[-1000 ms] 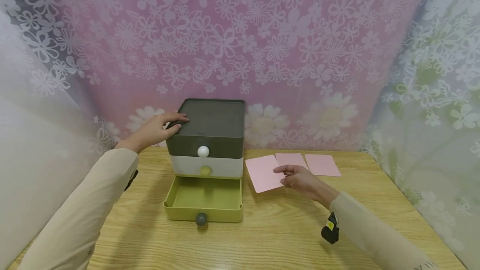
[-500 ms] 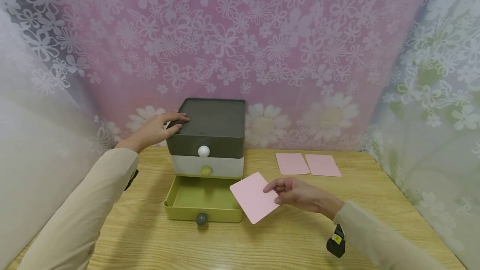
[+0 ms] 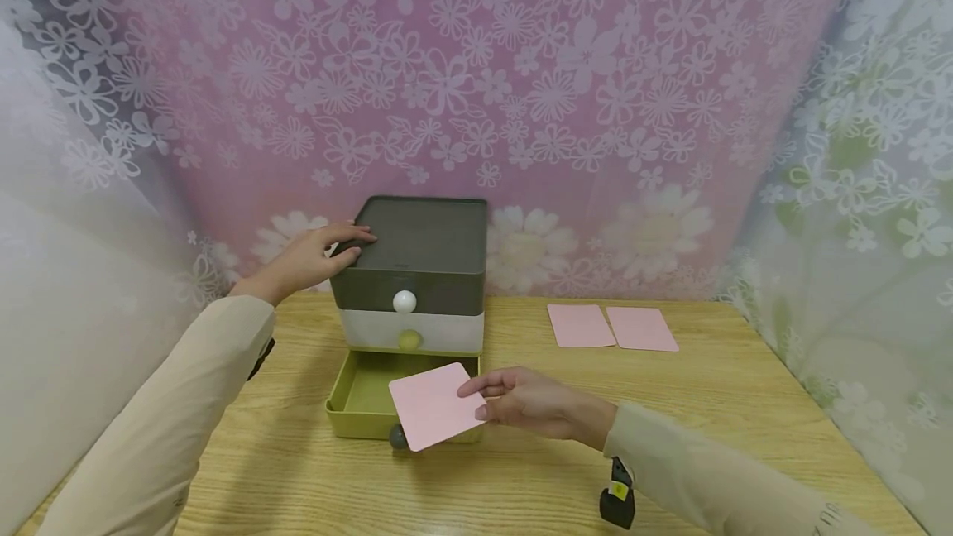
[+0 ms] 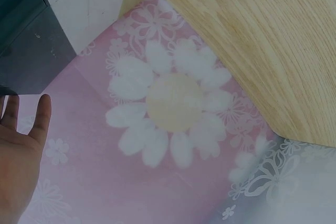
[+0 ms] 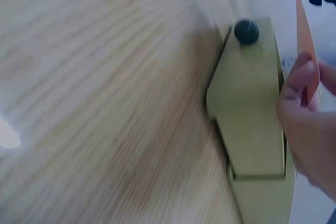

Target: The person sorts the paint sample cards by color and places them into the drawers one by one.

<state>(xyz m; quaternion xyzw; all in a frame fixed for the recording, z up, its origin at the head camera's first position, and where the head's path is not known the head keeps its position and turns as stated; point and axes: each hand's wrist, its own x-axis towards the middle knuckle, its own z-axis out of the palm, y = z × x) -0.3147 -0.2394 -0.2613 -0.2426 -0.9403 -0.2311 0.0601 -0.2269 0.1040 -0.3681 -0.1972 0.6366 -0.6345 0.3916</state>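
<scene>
So the right hand (image 3: 532, 404) has a flat pink square card (image 3: 434, 405) pinched by its right edge, thumb on top and fingers curled underneath, and the card hangs tilted over the front right corner of the pulled-out olive-green bottom drawer (image 3: 362, 394) of a small three-drawer plastic organiser (image 3: 417, 259). The left hand (image 3: 308, 255) rests with relaxed, mostly straight fingers on the organiser's dark grey top at its left edge, gripping nothing, just steadying. Biggest risk I see: the card covers the drawer's front wall and hides most of the little grey ball knob (image 3: 398, 437), so if it comes down as it sits now, it looks likely to land on the rim and slide off onto the wooden table (image 3: 670, 437) instead of dropping inside. It also looks close to the drawer's inner width, so a tilted card could wedge across the walls. A one-edge pinch is easy to lose, too. And a bump on the open drawer could shove the whole organiser if the left hand isn't pressing down. Two more pink cards (image 3: 612, 327) lie well apart by the backdrop.
</scene>
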